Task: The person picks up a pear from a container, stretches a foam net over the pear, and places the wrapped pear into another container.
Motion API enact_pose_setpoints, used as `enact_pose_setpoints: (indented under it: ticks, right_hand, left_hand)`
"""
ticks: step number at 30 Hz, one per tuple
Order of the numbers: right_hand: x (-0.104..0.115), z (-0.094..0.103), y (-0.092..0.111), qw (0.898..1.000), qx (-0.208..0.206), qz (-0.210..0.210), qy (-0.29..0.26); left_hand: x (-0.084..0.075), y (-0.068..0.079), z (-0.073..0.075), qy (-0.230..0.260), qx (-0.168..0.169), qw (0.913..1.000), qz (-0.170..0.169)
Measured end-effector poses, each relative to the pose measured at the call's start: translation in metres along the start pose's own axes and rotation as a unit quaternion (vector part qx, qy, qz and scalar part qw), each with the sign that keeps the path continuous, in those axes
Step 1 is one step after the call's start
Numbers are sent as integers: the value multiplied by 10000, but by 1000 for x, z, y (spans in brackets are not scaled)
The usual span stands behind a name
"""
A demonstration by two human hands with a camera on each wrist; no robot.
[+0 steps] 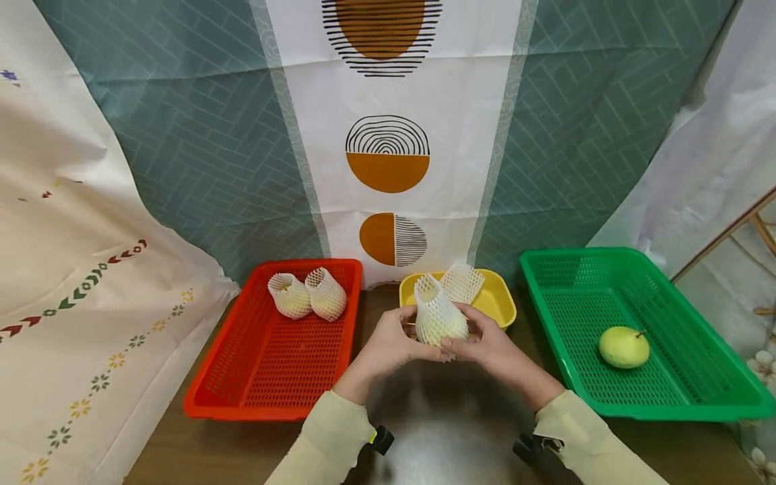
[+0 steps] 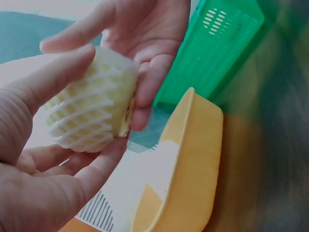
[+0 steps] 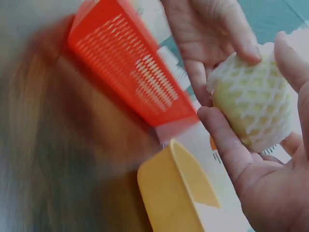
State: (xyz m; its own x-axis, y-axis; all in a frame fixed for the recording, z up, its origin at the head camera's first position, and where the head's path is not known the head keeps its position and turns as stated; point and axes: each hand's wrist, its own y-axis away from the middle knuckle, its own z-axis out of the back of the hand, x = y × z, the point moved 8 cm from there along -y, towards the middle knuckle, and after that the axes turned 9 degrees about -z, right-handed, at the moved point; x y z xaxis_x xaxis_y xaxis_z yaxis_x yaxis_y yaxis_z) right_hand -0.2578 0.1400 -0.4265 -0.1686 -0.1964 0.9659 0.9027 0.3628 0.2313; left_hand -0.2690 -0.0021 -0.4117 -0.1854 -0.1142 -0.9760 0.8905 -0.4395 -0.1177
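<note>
Both hands hold a pale yellow pear in a white foam net sleeve (image 1: pixel 441 320) over the near edge of the yellow tub (image 1: pixel 504 311). My left hand (image 1: pixel 388 345) grips its left side, and my right hand (image 1: pixel 498 347) grips the right, thumbs on the near face. The left wrist view shows the net stretched round the pear (image 2: pixel 91 106), with fingers beneath it. Part of the fruit's end lies bare of net in the right wrist view, beside the fingertips (image 3: pixel 212 118). An unfilled foam net (image 1: pixel 462 281) lies in the tub behind the hands.
At the left, a red basket (image 1: pixel 273 367) contains two netted pears (image 1: pixel 293 300) side by side. A green basket (image 1: pixel 582 316) at the right has one bare pear (image 1: pixel 624 347) in it. Patterned cloth (image 1: pixel 206 135) hangs behind the dark table (image 1: pixel 436 431).
</note>
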Motion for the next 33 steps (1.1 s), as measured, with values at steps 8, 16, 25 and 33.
enact_pose_setpoints:
  ticks: [8, 16, 25, 33]
  right_hand:
    - [7, 3, -6, 9966, -212, -179, -780]
    - [6, 5, -13, 9919, -210, -46, -1249]
    - [6, 5, -14, 9880, -220, 257, -1507]
    - [13, 5, -13, 9943, -225, 257, -1006]
  left_hand:
    - [-4, 1, 8, 610, -407, 9973, -61]
    - [-3, -1, 10, 770, -331, 9965, -26]
    - [-4, -5, 10, 861, -265, 9958, -184]
    - [-6, -6, 12, 513, -573, 9966, -280]
